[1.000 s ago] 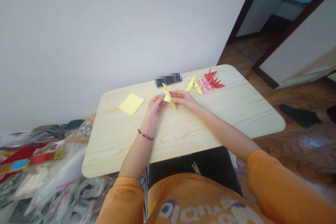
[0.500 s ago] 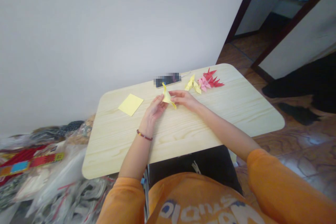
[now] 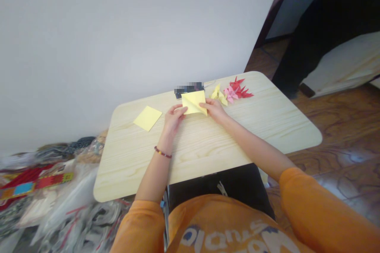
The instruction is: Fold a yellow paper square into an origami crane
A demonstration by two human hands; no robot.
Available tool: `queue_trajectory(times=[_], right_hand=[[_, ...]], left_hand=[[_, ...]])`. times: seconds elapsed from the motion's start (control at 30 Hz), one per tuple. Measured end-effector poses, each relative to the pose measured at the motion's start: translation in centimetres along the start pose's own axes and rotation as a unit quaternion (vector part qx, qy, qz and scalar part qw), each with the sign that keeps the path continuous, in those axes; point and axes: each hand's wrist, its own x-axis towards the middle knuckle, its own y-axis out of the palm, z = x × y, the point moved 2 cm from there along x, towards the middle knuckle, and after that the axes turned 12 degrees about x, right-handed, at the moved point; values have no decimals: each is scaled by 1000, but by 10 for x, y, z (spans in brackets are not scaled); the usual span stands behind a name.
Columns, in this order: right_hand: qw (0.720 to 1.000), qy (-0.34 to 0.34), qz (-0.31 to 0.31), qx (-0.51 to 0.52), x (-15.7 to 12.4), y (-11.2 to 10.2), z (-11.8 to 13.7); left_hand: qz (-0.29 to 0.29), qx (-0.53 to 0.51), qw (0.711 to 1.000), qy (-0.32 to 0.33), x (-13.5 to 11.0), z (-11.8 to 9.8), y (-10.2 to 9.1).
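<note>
A folded sheet of yellow origami paper [image 3: 193, 102] lies almost flat on the pale wooden table [image 3: 208, 154], its lower right corner pointing toward me. My left hand [image 3: 174, 118] holds its left edge with the fingertips, and my right hand [image 3: 214, 110] holds its right corner. A flat square of yellow paper [image 3: 147, 118] lies left of my left hand. Beyond my right hand sit a yellow paper model [image 3: 219, 95], a pink one [image 3: 230, 94] and a red one [image 3: 240, 88], all resembling origami cranes. A phone [image 3: 188, 90] lies behind the folded sheet, partly hidden by it.
The table stands against a white wall [image 3: 118, 47]. Plastic bags with colourful contents [image 3: 53, 189] are heaped on the floor to the left. A person in dark clothing [image 3: 308, 27] stands at the upper right, beyond the table's far corner, on a wooden floor [image 3: 341, 126].
The yellow paper has gone from a raised, pointed shape to a broader, flatter sheet on the table. My hands have moved apart. A dark-clothed person has moved into the upper right.
</note>
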Motion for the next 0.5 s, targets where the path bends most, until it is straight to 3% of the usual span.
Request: queue_trajectory(times=[0.13, 0.33, 0.5], right_hand=[[998, -31, -18, -51, 3, -3, 0], [985, -44, 67, -155, -1, 2, -3], [961, -155, 30, -226, -9, 3, 7]], left_hand=[[-28, 88, 995, 40, 1, 4, -1], [51, 30, 998, 25, 4, 13, 2], [59, 32, 997, 23, 3, 6, 0]])
